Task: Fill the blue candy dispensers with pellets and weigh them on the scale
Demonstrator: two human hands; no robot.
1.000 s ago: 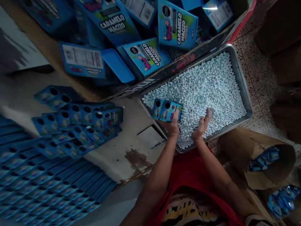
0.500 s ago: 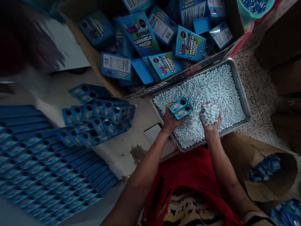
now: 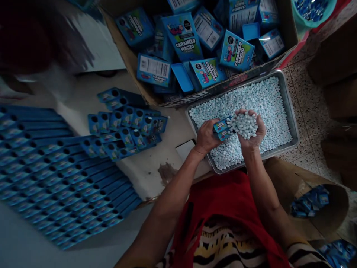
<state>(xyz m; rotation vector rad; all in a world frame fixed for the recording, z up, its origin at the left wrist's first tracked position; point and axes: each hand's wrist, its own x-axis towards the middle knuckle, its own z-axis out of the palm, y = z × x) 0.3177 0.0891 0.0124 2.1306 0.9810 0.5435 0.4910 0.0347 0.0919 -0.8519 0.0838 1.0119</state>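
Note:
My left hand (image 3: 206, 137) grips two small blue candy boxes (image 3: 222, 128) side by side, tilted, with their tops facing my other hand. Cupped beside them, my right hand (image 3: 253, 139) carries a heap of pale blue and white candies (image 3: 244, 125). Some candies at the heap's left edge touch the box tops; whether any have dropped inside is hidden. Both hands are above a metal tray (image 3: 292, 138) filled with the same candies.
Behind the tray stands a cardboard carton (image 3: 126, 61) of larger blue boxes. Small upright boxes (image 3: 126, 128) cluster at left, near long rows of more boxes (image 3: 69, 186). A brown paper bag (image 3: 334, 208) stands at right, and a teal bucket (image 3: 301, 24) at upper right.
My right hand has moved left and tipped its heap against the two boxes. My left hand has shifted slightly right with them. The whole view has shifted a little.

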